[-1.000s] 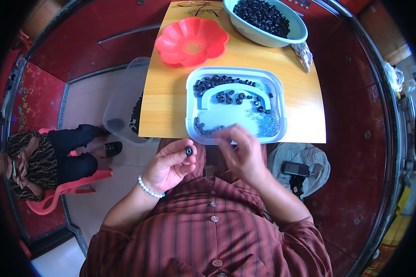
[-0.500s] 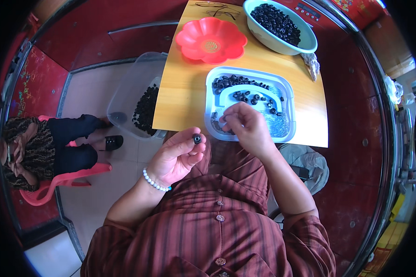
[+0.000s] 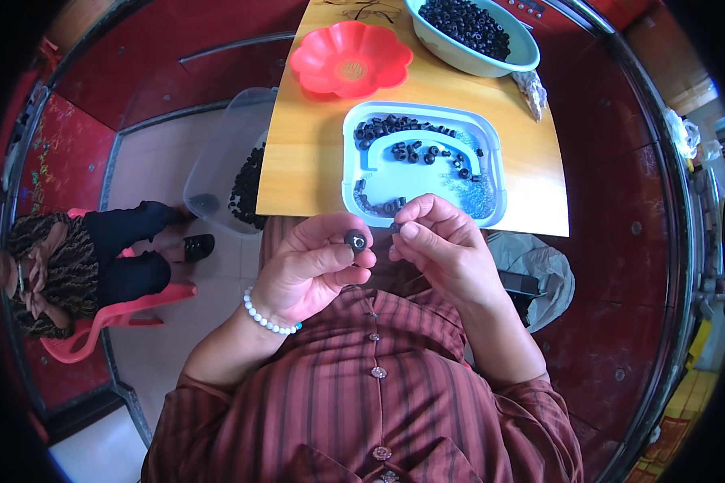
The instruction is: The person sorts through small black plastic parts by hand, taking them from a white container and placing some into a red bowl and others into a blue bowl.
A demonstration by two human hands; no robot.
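Observation:
Between thumb and fingers, my left hand point(image 3: 310, 262) is closed on a round black part point(image 3: 355, 239) with a pale ring showing in its hole. Close beside it, my right hand point(image 3: 451, 245) pinches a small dark piece point(image 3: 395, 229), mostly hidden by the fingertips. The two pieces are a little apart. Just beyond both hands lies a pale blue tray point(image 3: 349, 165) with a raised curved divider point(image 3: 370, 157). Black parts point(image 3: 403, 125) lie along its far side and inside the curve. Small clear pieces point(image 3: 479, 197) are spread over its right side.
On the wooden table point(image 3: 298, 177) stand a red flower-shaped dish point(image 3: 318, 60) and a light green basin point(image 3: 467, 64) of black parts. Glasses point(image 3: 368, 12) lie at the far edge. A clear bin point(image 3: 213, 181) is left of the table. Another person point(image 3: 52, 266) sits at the far left.
My right hand has come back from the tray toward my left hand, now with a small dark piece in its fingertips. My left hand still holds the round black part.

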